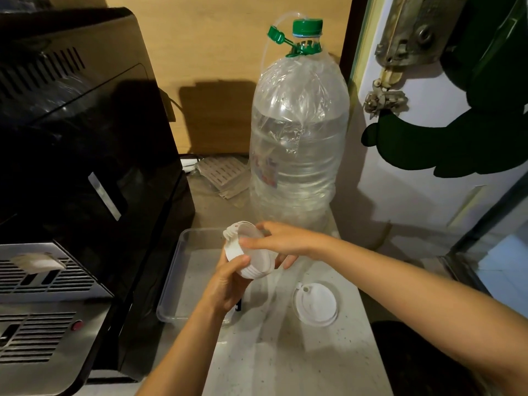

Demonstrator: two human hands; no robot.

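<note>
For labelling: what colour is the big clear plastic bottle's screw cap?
Green screw cap; head view.

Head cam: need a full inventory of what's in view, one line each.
lid stack: one stack, number of lids unclear, white, held in the air above the tray
loose lid: 1, white, flat on the counter right of the tray
tray: 1, clear plastic, on the counter beside the coffee machine
water bottle: 1, clear with green cap, partly filled, upright behind the tray
coffee machine: 1, black with steel grilles, left
perforated mat: 1, pale, behind, left of the water bottle
counter: 1, pale speckled, centre
door: 1, white with green shape, right
left hand: grips the lid stack from below
right hand: holds the lid stack's upper end
</note>
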